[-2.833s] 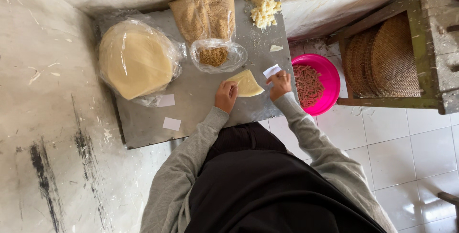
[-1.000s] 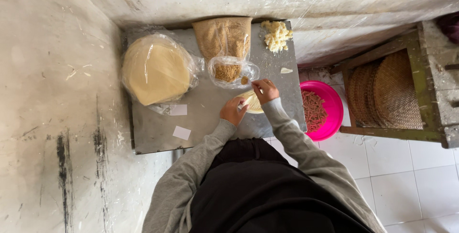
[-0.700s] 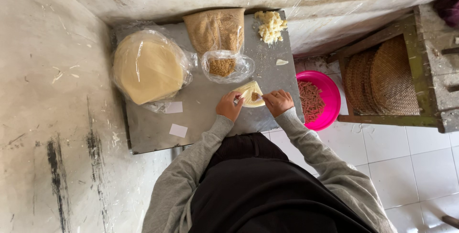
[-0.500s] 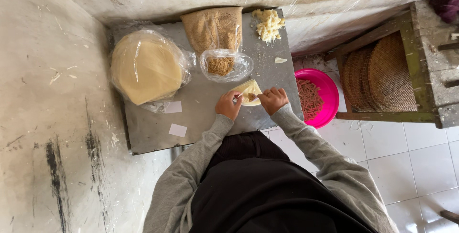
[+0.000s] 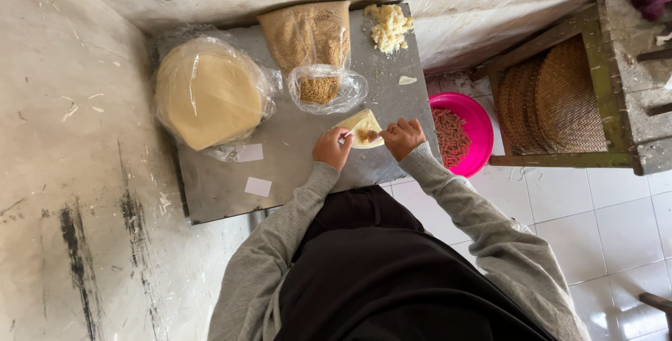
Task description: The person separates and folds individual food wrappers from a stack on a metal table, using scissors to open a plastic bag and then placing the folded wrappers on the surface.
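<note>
A pale yellow dough wrapper (image 5: 362,124) lies on the grey metal table (image 5: 217,187), with a small brown heap of filling (image 5: 367,135) on it. My left hand (image 5: 332,148) rests on the wrapper's left edge and seems to pinch a thin stick or spoon that reaches into the filling. My right hand (image 5: 402,136) holds the wrapper's right edge with curled fingers. Just beyond the wrapper sits a clear bag of brown filling (image 5: 320,89).
A stack of round wrappers in plastic (image 5: 210,92) lies at the table's left. A big bag of brown crumbs (image 5: 308,29) and a pile of white crumbly bits (image 5: 389,26) sit at the far edge. A pink bowl of rolled pieces (image 5: 458,133) stands right of the table, beside a wooden rack of woven trays (image 5: 553,99).
My right hand came back from the filling bag to the wrapper's right edge. Brown filling now lies on the wrapper. My left hand stayed at the left edge.
</note>
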